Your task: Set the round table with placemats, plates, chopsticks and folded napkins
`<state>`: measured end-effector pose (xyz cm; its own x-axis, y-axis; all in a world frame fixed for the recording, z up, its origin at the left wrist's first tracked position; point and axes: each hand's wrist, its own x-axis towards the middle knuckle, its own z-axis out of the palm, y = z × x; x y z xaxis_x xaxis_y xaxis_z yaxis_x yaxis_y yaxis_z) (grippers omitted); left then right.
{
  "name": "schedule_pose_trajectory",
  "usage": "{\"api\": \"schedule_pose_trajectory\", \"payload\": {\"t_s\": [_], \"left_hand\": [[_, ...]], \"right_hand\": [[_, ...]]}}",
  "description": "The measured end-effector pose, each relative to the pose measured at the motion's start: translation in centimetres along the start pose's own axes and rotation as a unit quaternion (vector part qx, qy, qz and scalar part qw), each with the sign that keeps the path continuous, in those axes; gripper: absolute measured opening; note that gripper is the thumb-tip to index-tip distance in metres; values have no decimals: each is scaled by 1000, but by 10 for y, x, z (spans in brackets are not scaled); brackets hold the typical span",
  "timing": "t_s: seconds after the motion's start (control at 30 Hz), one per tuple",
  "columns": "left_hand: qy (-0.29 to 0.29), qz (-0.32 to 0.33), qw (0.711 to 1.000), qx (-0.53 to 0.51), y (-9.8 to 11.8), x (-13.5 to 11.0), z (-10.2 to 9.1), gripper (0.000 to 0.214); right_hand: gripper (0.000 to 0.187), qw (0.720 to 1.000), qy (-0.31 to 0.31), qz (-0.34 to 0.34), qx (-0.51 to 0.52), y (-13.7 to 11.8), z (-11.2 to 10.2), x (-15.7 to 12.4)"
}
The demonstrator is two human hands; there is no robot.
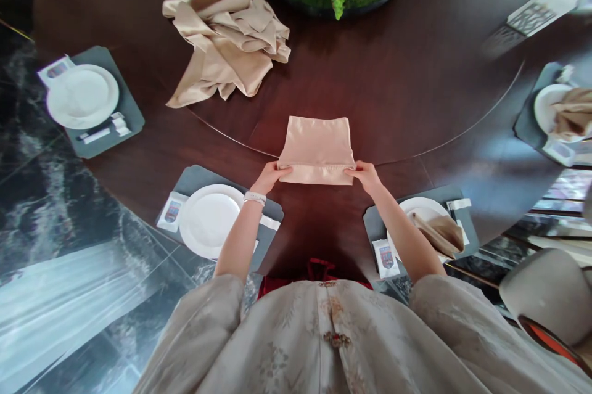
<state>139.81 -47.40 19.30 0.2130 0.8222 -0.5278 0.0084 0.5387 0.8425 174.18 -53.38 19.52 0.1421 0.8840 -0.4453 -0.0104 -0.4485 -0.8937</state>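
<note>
Head view: left grip and right grip pinch the folded near edge of a satin napkin on the table.
</note>
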Motion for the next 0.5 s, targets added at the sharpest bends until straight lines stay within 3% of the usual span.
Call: {"api": "schedule_pose_trajectory", "payload": {"t_s": [0.1,0.17,0.27,0.33,0.5], "left_hand": [[8,206,974,97,20,-4,4,48],[-18,254,961,110,29,-5,8,47],[-44,227,969,91,32,0,13,48],[-19,210,974,80,27,3,17,46],[78,198,975,64,7,10,31,43]], "right_hand": [[39,984,4,-158,-82,-12,-20,-5],[37,973,-20,-213,-80,-21,-27,-8],[33,969,-36,-234,-67,-31,-29,-12],[35,972,-20,-226,-59,-30,-27,-15],[38,981,109,-154,-46,-2,-16,-11]]}}
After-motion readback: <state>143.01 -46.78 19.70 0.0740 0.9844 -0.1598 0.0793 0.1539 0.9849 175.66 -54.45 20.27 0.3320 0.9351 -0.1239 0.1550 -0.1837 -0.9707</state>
